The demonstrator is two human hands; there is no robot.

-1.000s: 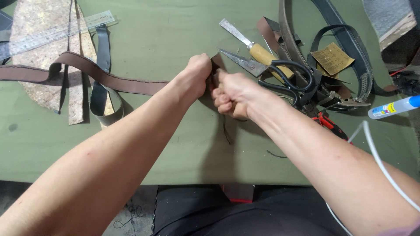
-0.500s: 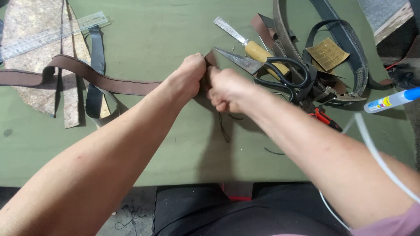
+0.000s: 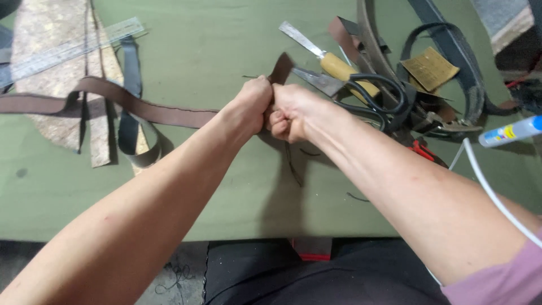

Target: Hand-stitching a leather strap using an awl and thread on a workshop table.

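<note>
A long brown leather strap runs from the left edge across the green table to my hands. My left hand is closed on the strap near its end. My right hand is fisted tight against it, also gripping the strap; the strap's tip sticks up past my knuckles. What lies between my palms is hidden. A thin dark thread hangs down below my right hand.
Black-handled scissors and a wooden-handled knife lie just right of my hands. Behind them sits a heap of belts and buckles. A clear ruler, cork pieces and a dark strap lie far left. A glue tube is at the right.
Both hands have stayed clamped together on the strap end; they sit a little further left and up in view, and the strap's tip now shows above my knuckles.
</note>
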